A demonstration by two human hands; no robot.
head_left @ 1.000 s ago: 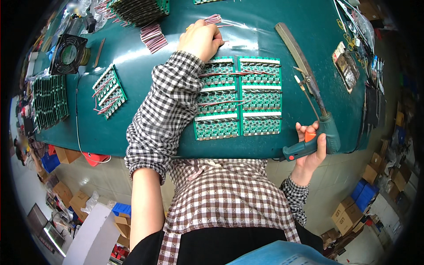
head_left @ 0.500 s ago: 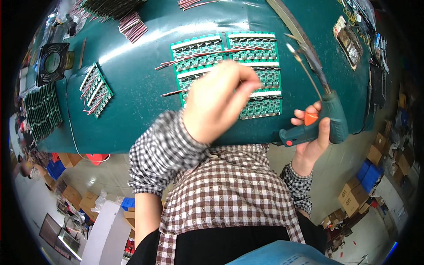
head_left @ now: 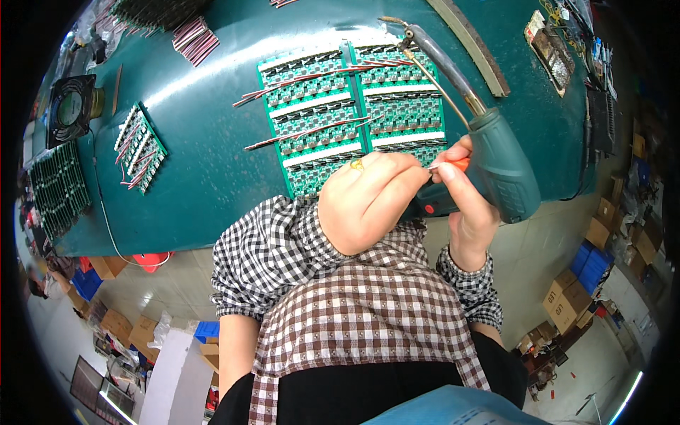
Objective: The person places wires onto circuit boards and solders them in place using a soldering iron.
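My right hand point(head_left: 473, 216) is wrapped round a green pistol-shaped soldering gun point(head_left: 506, 166) with an orange trigger point(head_left: 459, 164). Its metal barrel and thin feed tube slant up to the left, with the bent tip over the upper part of the right board panel. My left hand point(head_left: 372, 202), wearing a gold ring, is closed in a pinch beside the right thumb and fingertips; what it pinches is too small to make out. Beyond the hands lie two panels of green circuit boards point(head_left: 312, 106) with white strips. Red, white and black wires point(head_left: 312, 132) lie across them.
Left on the green table point(head_left: 205, 170) are a smaller board panel point(head_left: 142, 149), a black fan point(head_left: 71, 110) and a stack of boards point(head_left: 58, 185). Wire bundles point(head_left: 196, 42) lie at the back. A bar point(head_left: 474, 49) and a soiled tray point(head_left: 551, 53) sit at the back right.
My left hand has come down and right from above the boards to meet the right fingers. The soldering gun has tilted left, its tip swinging over the boards. The view has shifted slightly.
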